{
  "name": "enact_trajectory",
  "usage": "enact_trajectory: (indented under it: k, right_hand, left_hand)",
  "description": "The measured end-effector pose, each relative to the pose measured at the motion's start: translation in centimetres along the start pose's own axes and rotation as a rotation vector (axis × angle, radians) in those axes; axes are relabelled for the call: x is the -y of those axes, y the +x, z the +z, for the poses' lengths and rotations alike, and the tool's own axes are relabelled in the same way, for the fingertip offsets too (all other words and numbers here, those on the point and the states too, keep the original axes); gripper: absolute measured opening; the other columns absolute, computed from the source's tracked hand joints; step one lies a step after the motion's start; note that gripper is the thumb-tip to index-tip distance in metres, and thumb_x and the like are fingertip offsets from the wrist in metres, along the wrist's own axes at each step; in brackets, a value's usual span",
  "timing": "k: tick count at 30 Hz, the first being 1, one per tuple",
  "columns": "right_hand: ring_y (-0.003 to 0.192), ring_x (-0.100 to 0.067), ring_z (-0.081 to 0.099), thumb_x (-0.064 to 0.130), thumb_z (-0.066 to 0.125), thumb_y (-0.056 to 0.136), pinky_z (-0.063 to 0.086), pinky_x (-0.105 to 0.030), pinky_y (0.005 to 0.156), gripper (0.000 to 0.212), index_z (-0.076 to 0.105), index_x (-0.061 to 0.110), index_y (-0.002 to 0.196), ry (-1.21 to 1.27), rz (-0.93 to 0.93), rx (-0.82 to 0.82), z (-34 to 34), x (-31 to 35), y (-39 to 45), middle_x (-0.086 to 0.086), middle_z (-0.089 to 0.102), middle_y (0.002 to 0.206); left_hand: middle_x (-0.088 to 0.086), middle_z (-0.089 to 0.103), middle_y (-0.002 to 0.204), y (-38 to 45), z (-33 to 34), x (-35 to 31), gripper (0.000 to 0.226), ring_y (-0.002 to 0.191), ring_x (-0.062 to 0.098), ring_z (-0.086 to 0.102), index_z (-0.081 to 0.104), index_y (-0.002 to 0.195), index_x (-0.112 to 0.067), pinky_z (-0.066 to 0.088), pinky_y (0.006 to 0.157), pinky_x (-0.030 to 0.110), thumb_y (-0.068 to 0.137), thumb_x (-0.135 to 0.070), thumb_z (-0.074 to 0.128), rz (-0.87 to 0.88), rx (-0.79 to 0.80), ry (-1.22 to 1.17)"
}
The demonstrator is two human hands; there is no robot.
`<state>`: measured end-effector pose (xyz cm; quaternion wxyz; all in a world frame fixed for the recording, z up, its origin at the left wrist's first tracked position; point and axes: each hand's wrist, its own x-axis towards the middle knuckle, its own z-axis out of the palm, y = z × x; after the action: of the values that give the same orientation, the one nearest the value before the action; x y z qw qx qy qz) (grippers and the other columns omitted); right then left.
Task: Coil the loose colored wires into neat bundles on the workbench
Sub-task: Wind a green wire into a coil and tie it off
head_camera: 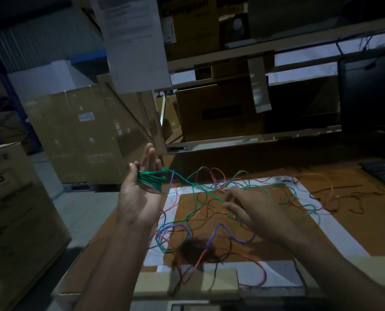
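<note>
Loops of thin green plastic-coated wire (152, 179) lie wound round the left hand (140, 194), which is raised palm-up beyond the left edge of the brown, matt-surfaced workbench (344, 212); its fingers stand nearly straight and spread, the thumb out to the side, and the glossy strands cross between thumb and fingers in a tight, flat bundle. From that coil a single green strand runs down and to the right toward the right hand (252, 208), which hovers low over the bench, knuckles up, fingers curled; the thumb and forefinger seem to pinch the green strand, though the dim light makes the contact hard to judge. Under and around that hand sprawls a loose tangle of thin coloured wires (209, 221), red, blue, green and dark, in slack curves and loops over a white rectangular border (335, 227) on the bench top. Near the front edge a dark, matted clump of wire (196, 249) sits among the strands. At the far right of the bench lie a black keyboard (382, 171) and, behind it, a black flat monitor (369, 95). Brown cardboard boxes (83, 133) with smooth, taped faces stand to the left, and a white printed paper sheet (133, 41) hangs from the metal shelving (254, 135) above.
</note>
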<state>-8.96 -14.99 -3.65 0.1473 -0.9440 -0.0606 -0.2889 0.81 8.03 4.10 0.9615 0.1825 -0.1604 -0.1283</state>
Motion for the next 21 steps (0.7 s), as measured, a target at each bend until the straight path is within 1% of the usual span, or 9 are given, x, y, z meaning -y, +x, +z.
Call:
enact_trajectory:
  k: [2, 5, 7, 9, 11, 14, 16, 17, 21]
  right_hand:
    - [0.086, -0.011, 0.058, 0.051, 0.042, 0.099, 0.047, -0.032, 0.065, 0.023, 0.056, 0.033, 0.102, -0.057, -0.121, -0.002, 0.2, 0.3, -0.4, 0.013, 0.058, 0.094]
    - [0.089, -0.003, 0.049, 0.049, 0.036, 0.099, 0.035, -0.019, 0.061, 0.032, 0.062, 0.031, 0.104, -0.029, -0.254, 0.021, -0.2, 1.9, -0.6, 0.012, 0.054, 0.096]
    - [0.088, -0.003, 0.047, 0.05, 0.035, 0.1, 0.042, -0.024, 0.064, 0.037, 0.064, 0.03, 0.106, 0.053, -0.26, 0.0, -0.9, 3.2, -0.1, 0.01, 0.053, 0.097]
    - [0.085, -0.005, 0.048, 0.049, 0.036, 0.1, 0.047, -0.033, 0.065, 0.037, 0.065, 0.027, 0.108, 0.137, -0.219, -0.096, -2.0, 4.1, 0.7, 0.008, 0.051, 0.096]
    - [0.082, -0.006, 0.049, 0.043, 0.042, 0.099, 0.048, -0.034, 0.064, 0.033, 0.067, 0.024, 0.111, 0.192, -0.173, -0.217, -3.1, 4.4, 1.7, 0.007, 0.051, 0.095]
    - [0.08, -0.007, 0.053, 0.04, 0.05, 0.101, 0.05, -0.037, 0.066, 0.024, 0.067, 0.023, 0.104, 0.229, -0.126, -0.351, -4.0, 3.9, 3.3, 0.01, 0.051, 0.093]
    - [0.079, -0.006, 0.055, 0.048, 0.052, 0.1, 0.051, -0.038, 0.066, 0.027, 0.065, 0.024, 0.097, 0.251, -0.093, -0.386, -4.3, 3.1, 4.0, 0.012, 0.053, 0.091]
    - [0.077, -0.008, 0.056, 0.053, 0.052, 0.098, 0.051, -0.039, 0.064, 0.031, 0.063, 0.025, 0.092, 0.262, -0.077, -0.401, -4.4, 2.6, 4.2, 0.011, 0.055, 0.088]
    - [0.064, -0.009, 0.055, 0.062, 0.049, 0.095, 0.047, -0.039, 0.058, 0.045, 0.059, 0.022, 0.076, 0.37, 0.026, -0.324, -3.8, 1.6, 4.5, 0.007, 0.056, 0.07]
  left_hand:
    - [0.016, 0.071, 0.128, 0.4, -0.4, -0.1, 0.039, 0.109, 0.018, 0.074, 0.066, 0.099, -0.012, 0.061, 0.089, 0.029, 0.113, -0.023, 0.031, 0.082, 0.018, 0.128]
    - [0.012, 0.067, 0.137, 0.4, -0.8, 1.2, 0.038, 0.129, 0.019, 0.063, 0.061, 0.13, -0.002, 0.049, 0.107, 0.033, 0.113, -0.021, 0.032, 0.202, 0.049, 0.517]
    - [0.005, 0.067, 0.138, -0.2, -1.4, 2.4, 0.034, 0.135, 0.017, 0.057, 0.064, 0.13, -0.024, 0.04, 0.111, 0.034, 0.112, -0.021, 0.035, 0.222, 0.136, 0.791]
    - [-0.001, 0.069, 0.13, -1.0, -2.1, 3.4, 0.029, 0.13, 0.013, 0.057, 0.069, 0.11, -0.043, 0.039, 0.107, 0.033, 0.106, -0.032, 0.044, 0.139, 0.233, 1.049]
    - [-0.005, 0.07, 0.11, -1.8, -2.4, 4.0, 0.019, 0.11, 0.009, 0.062, 0.067, 0.108, -0.035, 0.043, 0.096, 0.028, 0.102, -0.038, 0.05, 0.067, 0.263, 1.237]
    - [-0.003, 0.063, 0.071, -3.1, -1.4, 4.7, 0.025, 0.076, 0.01, 0.065, 0.064, 0.105, -0.016, 0.051, 0.078, 0.021, 0.109, -0.03, 0.044, -0.058, 0.346, 1.204]
    - [-0.004, 0.045, 0.062, -3.8, -0.6, 4.8, 0.03, 0.059, 0.01, 0.051, 0.062, 0.103, -0.008, 0.049, 0.064, 0.021, 0.107, -0.032, 0.044, -0.108, 0.393, 1.04]
    - [-0.004, 0.039, 0.061, -4.1, -0.4, 4.7, 0.031, 0.056, 0.01, 0.045, 0.06, 0.101, -0.007, 0.048, 0.063, 0.022, 0.105, -0.032, 0.043, -0.125, 0.406, 0.963]
    - [-0.007, 0.033, 0.056, -4.8, 0.7, 3.7, 0.03, 0.044, 0.008, 0.033, 0.061, 0.092, -0.011, 0.055, 0.083, 0.028, 0.104, -0.035, 0.048, -0.225, 0.406, 0.702]
